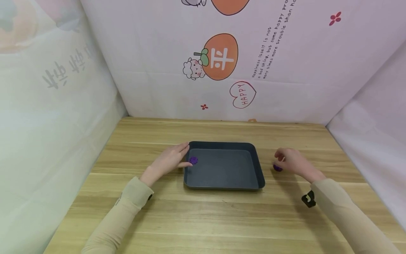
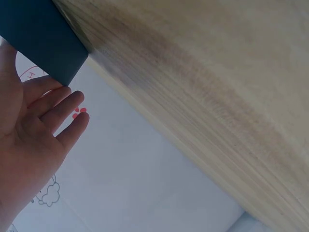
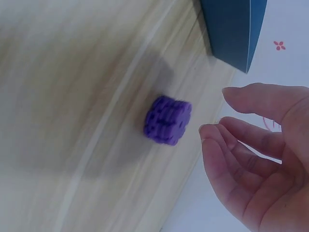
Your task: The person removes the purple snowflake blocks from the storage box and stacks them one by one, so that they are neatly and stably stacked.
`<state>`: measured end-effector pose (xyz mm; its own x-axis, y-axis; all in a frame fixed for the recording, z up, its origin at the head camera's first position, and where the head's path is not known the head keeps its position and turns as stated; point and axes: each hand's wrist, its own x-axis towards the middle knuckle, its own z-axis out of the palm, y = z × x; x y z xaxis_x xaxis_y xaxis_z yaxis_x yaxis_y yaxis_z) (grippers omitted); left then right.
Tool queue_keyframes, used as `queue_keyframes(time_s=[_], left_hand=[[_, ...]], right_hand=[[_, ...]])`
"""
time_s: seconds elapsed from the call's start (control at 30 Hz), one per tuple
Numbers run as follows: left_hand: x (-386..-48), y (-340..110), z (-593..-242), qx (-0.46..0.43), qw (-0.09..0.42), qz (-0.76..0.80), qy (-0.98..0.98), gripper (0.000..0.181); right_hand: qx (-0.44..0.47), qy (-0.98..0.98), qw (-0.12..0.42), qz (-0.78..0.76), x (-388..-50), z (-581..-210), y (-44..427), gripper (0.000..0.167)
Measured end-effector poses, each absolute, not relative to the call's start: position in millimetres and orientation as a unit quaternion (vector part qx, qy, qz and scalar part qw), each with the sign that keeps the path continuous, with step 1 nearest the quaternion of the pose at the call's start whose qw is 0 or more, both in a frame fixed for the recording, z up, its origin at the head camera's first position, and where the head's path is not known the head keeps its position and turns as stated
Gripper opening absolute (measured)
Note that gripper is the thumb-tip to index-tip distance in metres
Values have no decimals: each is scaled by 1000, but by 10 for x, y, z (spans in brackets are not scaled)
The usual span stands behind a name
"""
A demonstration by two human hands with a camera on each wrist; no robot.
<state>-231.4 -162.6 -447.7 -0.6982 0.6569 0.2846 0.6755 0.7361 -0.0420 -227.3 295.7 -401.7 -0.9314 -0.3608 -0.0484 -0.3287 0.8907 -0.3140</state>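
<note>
A dark grey rectangular tray (image 1: 226, 169) sits on the wooden table. My left hand (image 1: 169, 158) rests at its left rim, fingers extended near the back left corner and thumb reaching over the rim. Inside the tray, close to that thumb, lies a round purple disc (image 1: 193, 161) with a notched edge. To the right of the tray my right hand (image 1: 290, 160) hovers with loosely bent fingers, thumb and forefinger apart, holding nothing. Just beyond those fingertips in the right wrist view, a short stack of purple notched discs (image 3: 168, 121) stands on the table.
White printed sheets (image 1: 165, 88) enclose the table (image 1: 203, 218) at the back and on both sides. A small black object (image 1: 308, 199) shows at the right sleeve's cuff. Wood surface extends in front of the tray and on either side of it.
</note>
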Motion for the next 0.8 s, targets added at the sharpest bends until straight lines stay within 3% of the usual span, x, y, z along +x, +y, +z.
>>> queue_keyframes(time_s=[0.8], left_hand=[[-2311,-1621,-4458,-362,154,-15,-919,74]], right_hand=[[-233,961,3,-150,-2460,-3968,2476,19]])
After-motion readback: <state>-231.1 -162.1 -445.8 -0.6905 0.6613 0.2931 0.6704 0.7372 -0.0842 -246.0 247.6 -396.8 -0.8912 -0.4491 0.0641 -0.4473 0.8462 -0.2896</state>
